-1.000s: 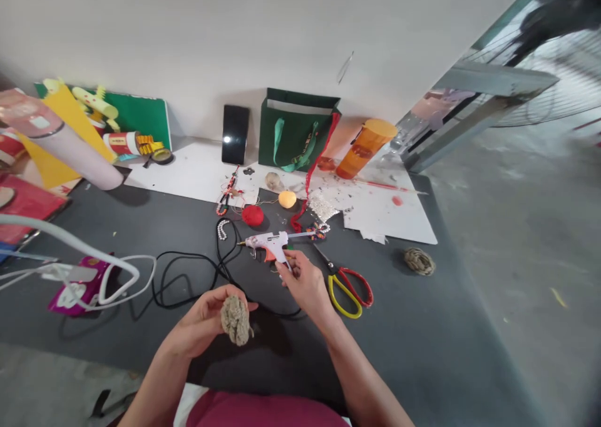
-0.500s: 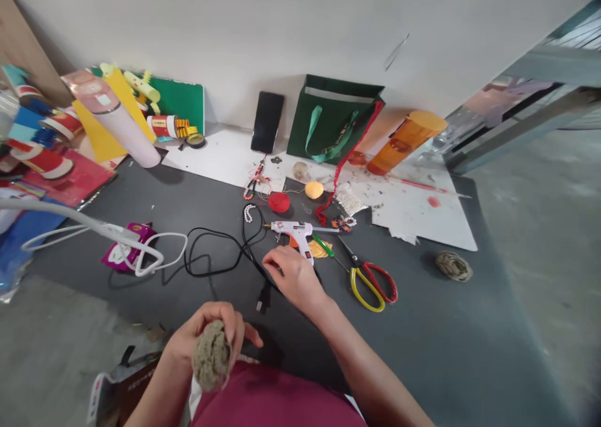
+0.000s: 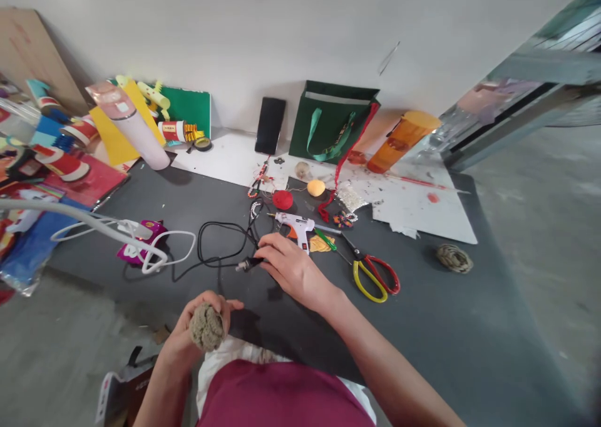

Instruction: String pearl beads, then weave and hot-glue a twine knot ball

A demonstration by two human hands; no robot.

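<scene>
My left hand (image 3: 184, 328), low and left of the middle near my body, is closed on a grey-green coiled yarn rosette (image 3: 207, 328). Over the table my right hand (image 3: 297, 273) has its thumb and fingers around the black power plug (image 3: 250, 263), prongs facing left. A black cord (image 3: 220, 224) loops on the table beyond the fingers. Just past that hand lies a white glue gun (image 3: 295, 222) with an orange trigger. A green-handled tool (image 3: 325, 238) and scissors (image 3: 364, 272) with red and yellow handles rest to its right.
A purple power strip (image 3: 143, 242) with white cable sits at left. Behind stand a pink bottle (image 3: 134, 129), black phone (image 3: 270, 126), green gift bag (image 3: 328, 123) and orange cylinder (image 3: 399, 142). Another coiled ball (image 3: 454, 258) lies near the right edge.
My right hand has taken hold of the plug and lifted it up and left from where it lay. My left hand still holds the rosette. The view has shifted slightly.
</scene>
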